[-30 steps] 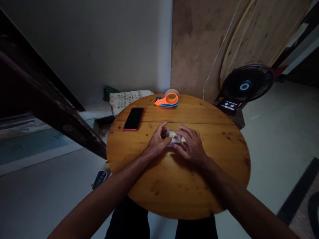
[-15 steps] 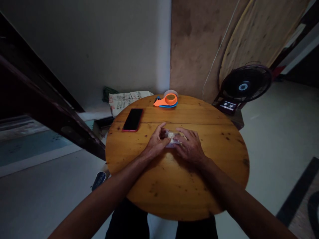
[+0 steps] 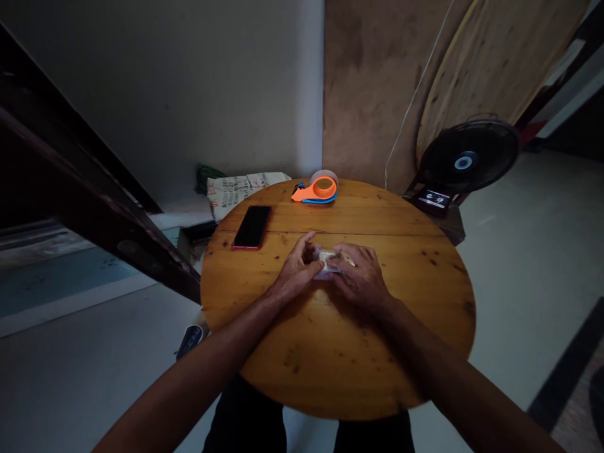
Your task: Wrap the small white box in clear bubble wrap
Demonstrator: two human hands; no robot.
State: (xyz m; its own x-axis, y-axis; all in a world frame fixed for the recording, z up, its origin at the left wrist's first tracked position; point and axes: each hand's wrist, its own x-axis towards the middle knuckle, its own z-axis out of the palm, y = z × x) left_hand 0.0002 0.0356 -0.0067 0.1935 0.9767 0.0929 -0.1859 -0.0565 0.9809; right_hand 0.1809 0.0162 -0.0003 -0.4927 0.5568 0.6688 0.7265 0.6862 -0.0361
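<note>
A small whitish packet (image 3: 325, 272), clear and shiny at its edges, is between my two hands over the middle of the round wooden table (image 3: 330, 352). My left hand (image 3: 298, 267) grips its left side, thumb on top. From the right, my right hand (image 3: 361, 274) holds the packet with its fingers resting over the top. Fingers hide part of the packet, and its contents are too small to make out. Beyond the hands, an orange and blue tape dispenser (image 3: 314, 190) lies near the table's far edge.
A black phone with a red edge (image 3: 252, 227) lies at the table's left. Past the far left edge is a printed white sack (image 3: 236, 190). A dark fan (image 3: 465, 160) stands on the right, beyond the table. A dark wooden beam (image 3: 94, 195) slants along the left.
Both hands stay around the packet, with only a very slight shift of the right hand's fingers. The view has moved a little.
</note>
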